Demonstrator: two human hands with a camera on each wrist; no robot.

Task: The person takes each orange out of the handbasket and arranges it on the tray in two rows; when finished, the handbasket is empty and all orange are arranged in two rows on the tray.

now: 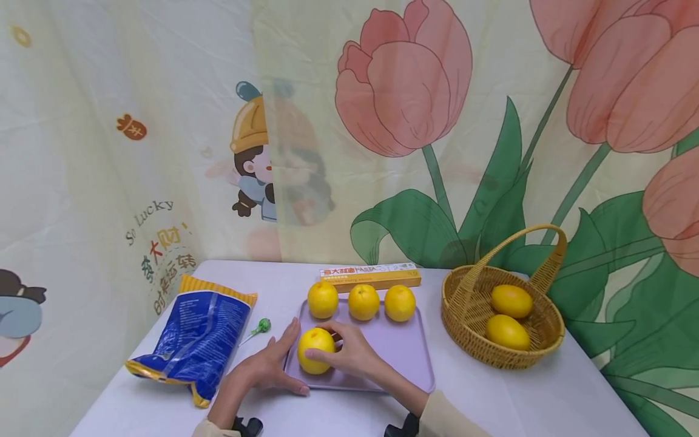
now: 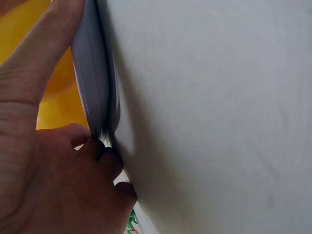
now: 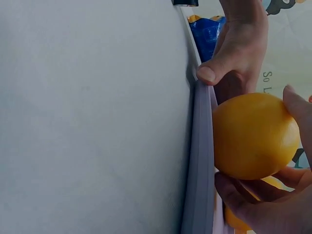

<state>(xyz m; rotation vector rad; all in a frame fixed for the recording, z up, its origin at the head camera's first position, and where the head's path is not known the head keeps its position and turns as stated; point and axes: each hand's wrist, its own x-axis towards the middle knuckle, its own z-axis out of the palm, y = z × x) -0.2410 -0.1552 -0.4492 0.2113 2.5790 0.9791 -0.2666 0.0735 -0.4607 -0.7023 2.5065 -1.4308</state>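
My right hand (image 1: 355,352) holds an orange (image 1: 317,351) over the front left part of a lilac tray (image 1: 404,349), thumb on the near side and fingers behind. The right wrist view shows this orange (image 3: 256,136) at the tray's rim (image 3: 199,161). My left hand (image 1: 267,367) spreads round the tray's front left corner, its fingers along the left side and its thumb at the front edge. Along the back of the tray sit three more oranges (image 1: 323,300), (image 1: 363,302), (image 1: 400,303) in a row.
Right of the tray stands a wicker basket (image 1: 469,340) with two oval yellow fruits (image 1: 511,301). A pasta box (image 1: 371,277) lies behind the tray. At left are a blue and yellow snack bag (image 1: 199,334) and a green lollipop (image 1: 264,325). A printed curtain hangs behind the white table.
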